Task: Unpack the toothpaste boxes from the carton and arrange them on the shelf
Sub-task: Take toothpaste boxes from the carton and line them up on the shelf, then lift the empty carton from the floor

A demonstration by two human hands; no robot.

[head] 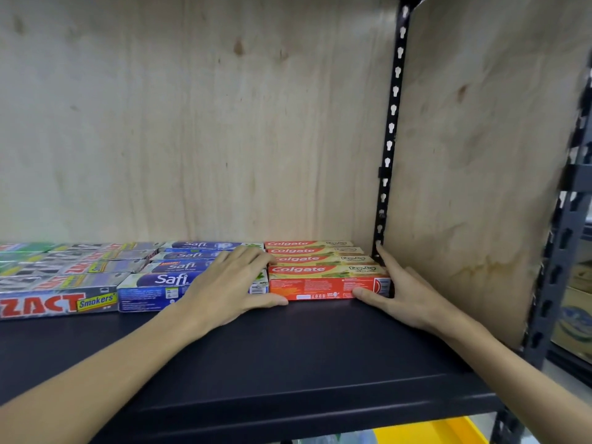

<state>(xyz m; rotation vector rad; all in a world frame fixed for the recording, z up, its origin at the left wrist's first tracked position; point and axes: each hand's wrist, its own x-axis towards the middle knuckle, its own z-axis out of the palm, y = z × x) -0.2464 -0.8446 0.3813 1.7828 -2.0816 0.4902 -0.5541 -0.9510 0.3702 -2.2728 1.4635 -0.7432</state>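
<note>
At the lower centre of the frame, four red Colgate boxes (326, 274) lie side by side in a block on the dark shelf (256, 354), their long axes running left to right across the picture, parallel to the shelf's front edge. The front one shows its red side panel towards the camera; the other three sit behind it, one after another, back to the plywood wall (192, 123).

The two hands bracket this block at its short ends. The left hand (230, 283) lies flat with fingers straight, reaching over the blue Safi boxes (160, 283) just left of the red block, its thumb stretched along the shelf at the front box's lower left corner. The right hand (407, 293) stands on edge at the block's right end, fingers straight and pointing back towards the black slotted post (389, 145), thumb touching the front face near the lower right corner. Neither hand curls round anything; both look to be pressing or squaring up.

So the boxes lie directly between the hands, and any tidying push would run along their length, or backwards from the thumbs. The right hand seems the closer, touching the end of the row.

Further left sit grey Zact boxes (57, 299), lined up the same way. The carton is not in view.
</note>
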